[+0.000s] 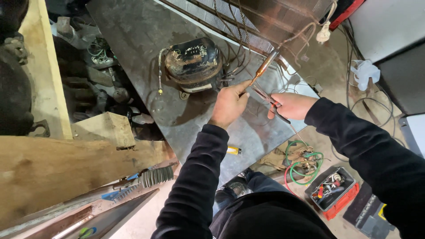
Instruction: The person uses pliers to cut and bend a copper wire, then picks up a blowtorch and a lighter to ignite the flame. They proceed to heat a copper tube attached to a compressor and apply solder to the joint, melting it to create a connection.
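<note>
My left hand pinches the thin end of a copper filter tube that slants up toward the wire condenser grille. My right hand grips red-handled pliers, their jaws close to the tube's narrow tip beside my left fingers. A black, rusty compressor sits just left of my hands on a grey metal panel. Both my arms wear dark sleeves.
A yellow lighter lies on the panel near my left forearm. Green and red hoses and a red toolbox rest on the floor at lower right. Wooden planks and scrap parts fill the left. A white plug dangles upper right.
</note>
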